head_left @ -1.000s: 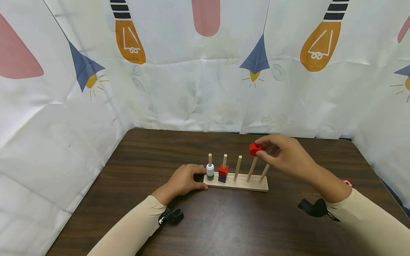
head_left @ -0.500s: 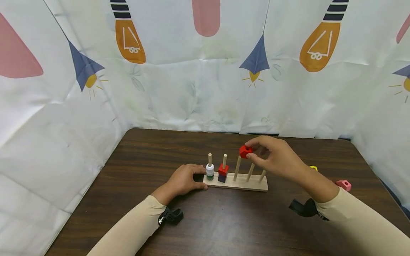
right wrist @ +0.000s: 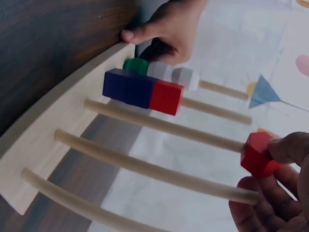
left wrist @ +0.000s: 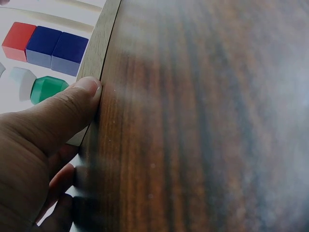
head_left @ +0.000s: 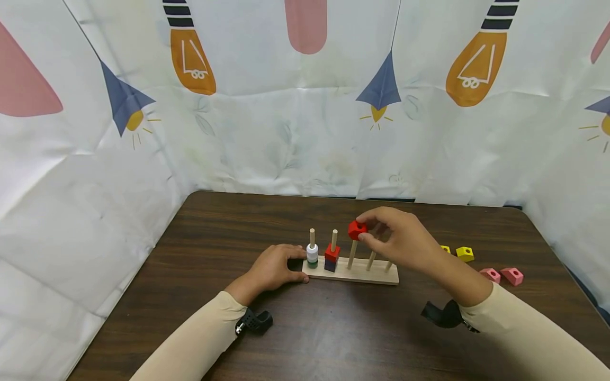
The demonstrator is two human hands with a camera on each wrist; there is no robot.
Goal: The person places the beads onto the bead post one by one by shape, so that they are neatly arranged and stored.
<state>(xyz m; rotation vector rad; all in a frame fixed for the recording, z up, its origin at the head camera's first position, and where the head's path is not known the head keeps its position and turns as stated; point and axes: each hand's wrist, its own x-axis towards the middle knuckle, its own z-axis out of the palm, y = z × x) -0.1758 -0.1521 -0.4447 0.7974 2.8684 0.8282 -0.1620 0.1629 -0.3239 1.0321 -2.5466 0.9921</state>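
Your right hand (head_left: 400, 238) has carried its pinched red block (head_left: 356, 230) leftward to the middle peg (head_left: 352, 256); your left hand (head_left: 272, 267) grips the wooden base (head_left: 359, 274), presumably to steady it.

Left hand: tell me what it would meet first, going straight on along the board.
Probably the white and green beads on the end peg; the left hand grips the board there, and the exact gap is unclear.

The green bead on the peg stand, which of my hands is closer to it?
Left. Your left hand grips the end of the peg stand, close beside the green bead; your right hand is farther off, holding a red block at the tip of the middle peg.
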